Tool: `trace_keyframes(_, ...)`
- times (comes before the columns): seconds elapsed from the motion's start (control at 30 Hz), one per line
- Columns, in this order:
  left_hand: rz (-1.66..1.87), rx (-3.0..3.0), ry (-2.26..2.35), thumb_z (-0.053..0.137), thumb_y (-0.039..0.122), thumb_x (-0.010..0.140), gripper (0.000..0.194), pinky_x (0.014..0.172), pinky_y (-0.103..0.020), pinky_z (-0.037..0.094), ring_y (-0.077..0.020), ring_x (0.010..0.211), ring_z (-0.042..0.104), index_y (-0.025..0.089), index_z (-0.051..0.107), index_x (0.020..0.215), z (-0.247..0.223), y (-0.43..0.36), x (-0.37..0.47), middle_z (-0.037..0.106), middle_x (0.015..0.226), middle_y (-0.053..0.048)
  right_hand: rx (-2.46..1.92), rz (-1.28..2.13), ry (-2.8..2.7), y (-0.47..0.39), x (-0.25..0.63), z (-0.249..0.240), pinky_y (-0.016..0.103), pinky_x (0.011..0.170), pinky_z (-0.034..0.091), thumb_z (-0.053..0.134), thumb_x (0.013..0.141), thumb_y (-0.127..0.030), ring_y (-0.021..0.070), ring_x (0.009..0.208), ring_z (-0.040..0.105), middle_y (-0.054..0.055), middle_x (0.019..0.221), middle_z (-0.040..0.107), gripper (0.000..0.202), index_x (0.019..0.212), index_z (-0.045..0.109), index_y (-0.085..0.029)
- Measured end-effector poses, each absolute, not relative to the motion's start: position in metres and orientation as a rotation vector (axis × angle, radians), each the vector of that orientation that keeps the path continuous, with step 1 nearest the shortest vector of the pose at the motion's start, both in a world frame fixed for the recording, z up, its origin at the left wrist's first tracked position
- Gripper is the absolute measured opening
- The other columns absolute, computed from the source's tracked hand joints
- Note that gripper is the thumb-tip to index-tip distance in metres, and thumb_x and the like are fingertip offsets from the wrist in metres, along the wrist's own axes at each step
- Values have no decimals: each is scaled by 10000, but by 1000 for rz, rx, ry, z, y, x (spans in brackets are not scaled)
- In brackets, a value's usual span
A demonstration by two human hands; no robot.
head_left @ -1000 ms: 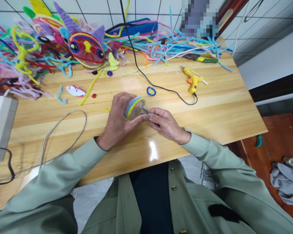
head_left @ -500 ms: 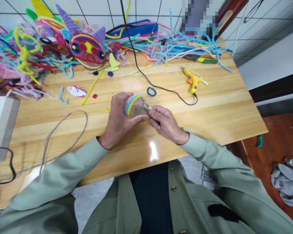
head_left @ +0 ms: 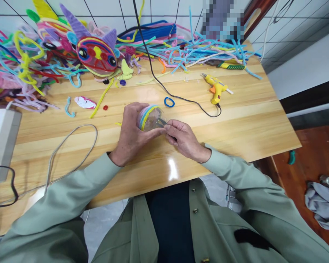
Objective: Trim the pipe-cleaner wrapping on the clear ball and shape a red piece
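My left hand point(head_left: 133, 133) is wrapped round a clear, rounded plastic piece point(head_left: 150, 121) with pink, blue and yellow bands along its left side. My right hand point(head_left: 182, 137) pinches a small pointed metal tool point(head_left: 161, 122), whose tip meets the clear part of the piece; its handle is hidden in my fingers. Beyond my hands lies a blue ring point(head_left: 169, 102). A small red piece point(head_left: 105, 107), a yellow strip point(head_left: 102, 98) and a pink-and-white oval piece point(head_left: 85, 102) lie to the left.
A yellow glue gun point(head_left: 216, 88) lies at the right, its black cord crossing the table point(head_left: 252, 128). Pipe cleaners point(head_left: 203, 51) and a horned, big-eyed craft figure point(head_left: 97, 54) line the back. A white box point(head_left: 2, 142) and a loop of grey cable point(head_left: 53, 155) are at left.
The metal tool has turned and its tip has shifted slightly left against the clear piece. My left hand keeps its hold, and the banded side is turned slightly more into view.
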State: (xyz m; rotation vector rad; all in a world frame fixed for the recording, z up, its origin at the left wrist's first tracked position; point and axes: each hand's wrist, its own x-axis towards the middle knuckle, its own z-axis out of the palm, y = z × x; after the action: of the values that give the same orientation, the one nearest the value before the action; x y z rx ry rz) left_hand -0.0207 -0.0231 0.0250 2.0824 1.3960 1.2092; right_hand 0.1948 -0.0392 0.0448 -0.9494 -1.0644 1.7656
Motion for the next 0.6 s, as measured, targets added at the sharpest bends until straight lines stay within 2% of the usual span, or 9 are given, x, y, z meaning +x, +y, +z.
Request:
trace_keyframes(0.27,1217,2066,1424,915,870,816,965,1245,-628,565,-387,1436,651,301,522,1489,17,-24,-19,636,1470,-141,-972,1696,-998,-36,193,40,245,501,248,893,913,-652,81,509,344,-99,552,475,502,823,634,-232)
trace_keyframes(0.4,1229,2111,1400,931,841,830,997,1324,-689,486,-439,1592,545,319,504,1564,28,-23,-23,585,1606,-171,-955,1621,-1131,-32,199,43,257,520,277,877,919,-704,96,529,380,-86,567,500,524,838,659,-234)
trace_keyframes(0.5,1183,2132,1387,900,805,899,848,1357,-721,450,-436,1665,483,347,562,1527,45,-23,-25,566,1682,-155,-961,1517,-1284,-33,203,48,273,557,317,830,962,-724,112,565,406,-75,596,524,525,851,661,-240)
trace_keyframes(0.6,1121,2101,1334,865,732,979,598,1293,-710,535,-407,1608,567,353,653,1390,59,-25,-25,613,1655,-133,-971,1416,-1414,-35,205,51,291,602,349,776,1024,-679,120,591,417,-66,624,535,497,823,632,-247)
